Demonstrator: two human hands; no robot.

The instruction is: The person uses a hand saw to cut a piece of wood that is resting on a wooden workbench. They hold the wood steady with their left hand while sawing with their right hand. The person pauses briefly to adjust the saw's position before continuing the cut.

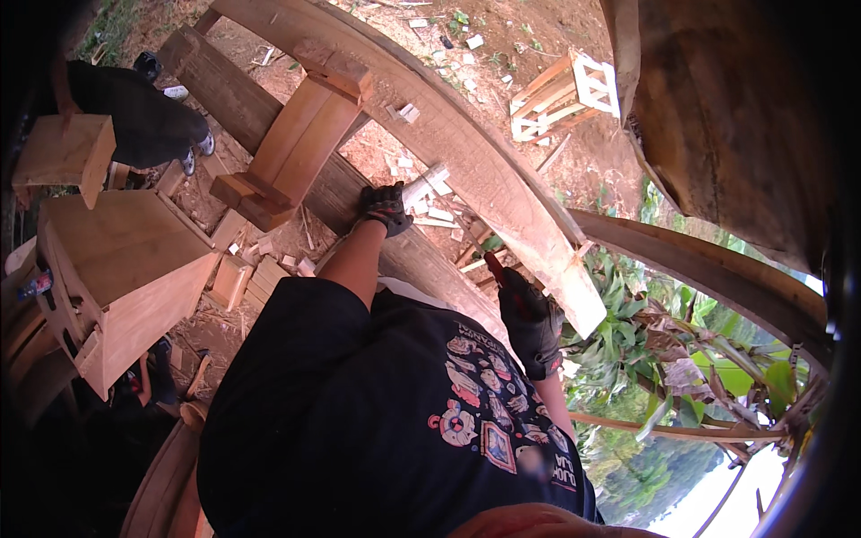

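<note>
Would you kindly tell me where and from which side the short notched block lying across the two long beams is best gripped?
Probably at the middle of the notched block, with the fingers closing across its two long side faces from above. Those faces look flat, parallel and free, while both ends sit on the dark beam and the pale beam. The left hand rests on the dark beam nearest it.

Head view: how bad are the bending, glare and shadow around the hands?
Head view: strong fisheye curve bows the long timber beam; black vignette fills the rim. The gloved left hand and right hand are evenly lit and fairly sharp. Glare blows out the bright patch at lower right. The wooden box sits partly in shade.
</note>
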